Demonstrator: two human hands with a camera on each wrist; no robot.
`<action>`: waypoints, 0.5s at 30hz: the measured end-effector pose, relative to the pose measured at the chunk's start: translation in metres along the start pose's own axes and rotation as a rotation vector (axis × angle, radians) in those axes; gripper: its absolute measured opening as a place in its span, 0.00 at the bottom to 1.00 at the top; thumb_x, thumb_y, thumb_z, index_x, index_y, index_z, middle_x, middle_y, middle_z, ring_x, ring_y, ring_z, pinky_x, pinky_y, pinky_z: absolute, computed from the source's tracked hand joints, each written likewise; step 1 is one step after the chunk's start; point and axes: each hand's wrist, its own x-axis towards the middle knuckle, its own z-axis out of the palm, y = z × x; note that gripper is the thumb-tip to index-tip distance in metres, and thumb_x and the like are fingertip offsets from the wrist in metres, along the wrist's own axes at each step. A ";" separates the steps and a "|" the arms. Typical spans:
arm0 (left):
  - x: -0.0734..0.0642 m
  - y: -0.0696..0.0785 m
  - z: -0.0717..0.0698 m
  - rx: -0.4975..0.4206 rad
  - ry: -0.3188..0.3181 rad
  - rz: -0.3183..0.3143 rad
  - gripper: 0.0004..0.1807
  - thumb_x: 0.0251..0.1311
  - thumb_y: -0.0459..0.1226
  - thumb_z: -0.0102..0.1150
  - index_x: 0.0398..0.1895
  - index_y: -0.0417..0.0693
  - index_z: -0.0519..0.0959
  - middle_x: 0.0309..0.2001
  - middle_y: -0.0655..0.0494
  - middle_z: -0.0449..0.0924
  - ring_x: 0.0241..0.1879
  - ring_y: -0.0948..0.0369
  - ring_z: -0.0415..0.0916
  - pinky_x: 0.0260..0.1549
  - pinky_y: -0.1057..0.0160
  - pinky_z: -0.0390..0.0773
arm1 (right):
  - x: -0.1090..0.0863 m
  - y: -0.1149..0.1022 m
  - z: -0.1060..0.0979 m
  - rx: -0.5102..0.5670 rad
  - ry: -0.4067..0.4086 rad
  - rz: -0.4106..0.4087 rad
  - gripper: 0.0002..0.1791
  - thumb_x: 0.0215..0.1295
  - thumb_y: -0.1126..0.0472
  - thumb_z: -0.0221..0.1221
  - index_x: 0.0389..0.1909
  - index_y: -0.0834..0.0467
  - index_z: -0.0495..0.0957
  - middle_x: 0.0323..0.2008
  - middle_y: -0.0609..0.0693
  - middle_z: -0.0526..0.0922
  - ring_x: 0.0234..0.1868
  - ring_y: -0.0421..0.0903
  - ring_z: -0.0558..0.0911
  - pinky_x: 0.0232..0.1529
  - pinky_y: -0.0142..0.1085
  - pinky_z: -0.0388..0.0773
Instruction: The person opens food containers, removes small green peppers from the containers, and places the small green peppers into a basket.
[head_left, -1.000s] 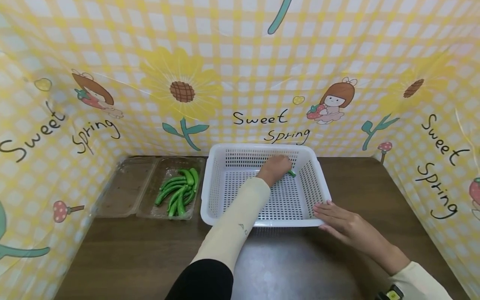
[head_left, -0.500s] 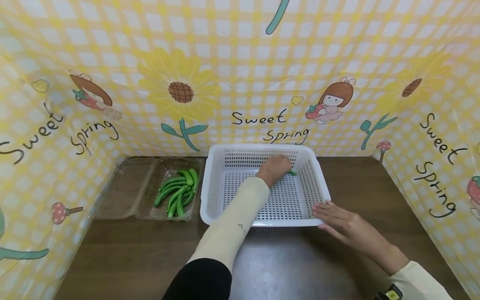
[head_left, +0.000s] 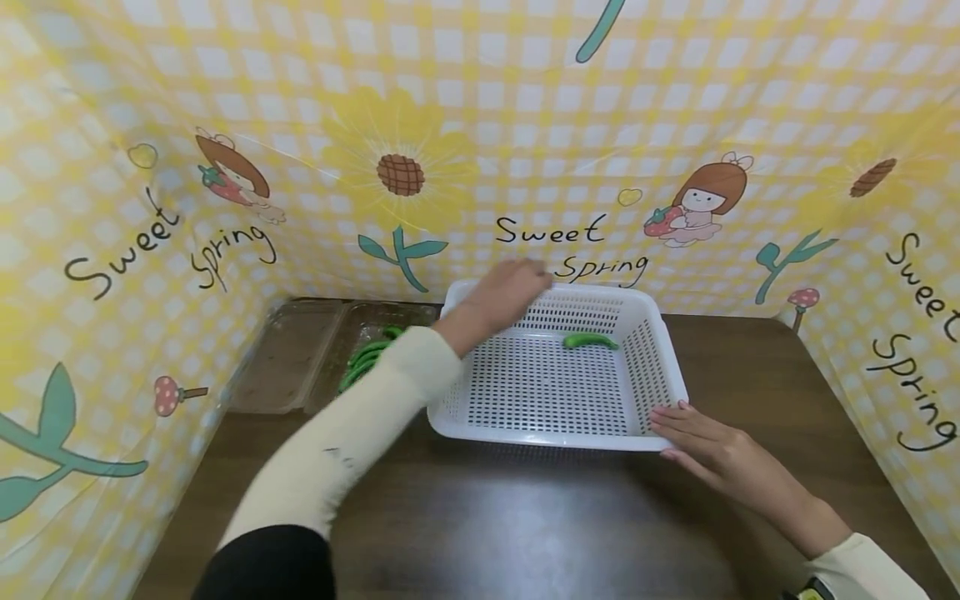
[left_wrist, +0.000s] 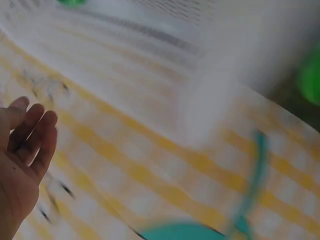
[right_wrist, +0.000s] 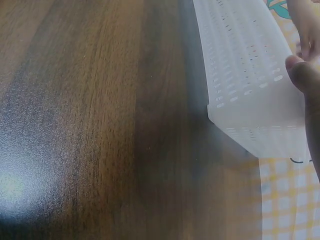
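A single green chili pepper [head_left: 590, 341] lies on the floor of the white plastic basket [head_left: 555, 437], toward its far right. My left hand [head_left: 504, 293] hovers above the basket's far left part. In the left wrist view that left hand [left_wrist: 29, 150] is empty, its fingers loosely bent. At the near right corner my right hand [head_left: 727, 457] holds the basket rim, with the fingers over the inside and the thumb outside. The right wrist view shows the thumb [right_wrist: 301, 75] against the outer wall. More green chili peppers [head_left: 367, 358] lie left of the basket, partly hidden by my left arm.
Those peppers sit in a clear plastic container [head_left: 330, 398], its lid [head_left: 285, 354] folded flat to the left. Yellow checked cloth [head_left: 480, 150] walls the back and both sides of the brown wooden table [head_left: 480, 517]. The basket's far rim stands close to the back cloth.
My left hand has let go of the chili pepper, leaving it in the basket, and has lifted and moved left. My right hand stays at the basket corner. The head view has shifted slightly.
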 end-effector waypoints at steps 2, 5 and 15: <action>-0.024 -0.026 -0.004 -0.011 0.073 -0.039 0.14 0.69 0.25 0.55 0.55 0.41 0.81 0.51 0.47 0.84 0.51 0.53 0.81 0.52 0.58 0.82 | -0.001 0.000 -0.001 0.002 0.000 -0.001 0.24 0.78 0.47 0.53 0.62 0.58 0.81 0.62 0.56 0.83 0.73 0.40 0.72 0.77 0.29 0.58; -0.065 -0.064 -0.001 -0.025 0.119 -0.107 0.13 0.69 0.23 0.54 0.53 0.38 0.81 0.51 0.42 0.83 0.51 0.47 0.81 0.51 0.53 0.83 | 0.000 0.000 0.000 0.005 0.025 -0.019 0.24 0.78 0.47 0.52 0.60 0.60 0.82 0.61 0.57 0.84 0.72 0.41 0.73 0.76 0.30 0.59; -0.176 -0.114 0.048 -0.109 -0.017 -0.139 0.19 0.64 0.19 0.57 0.57 0.34 0.78 0.52 0.38 0.79 0.49 0.44 0.80 0.47 0.49 0.83 | 0.000 0.000 0.003 0.030 0.019 0.002 0.25 0.78 0.47 0.51 0.60 0.61 0.82 0.61 0.58 0.84 0.73 0.40 0.73 0.77 0.29 0.58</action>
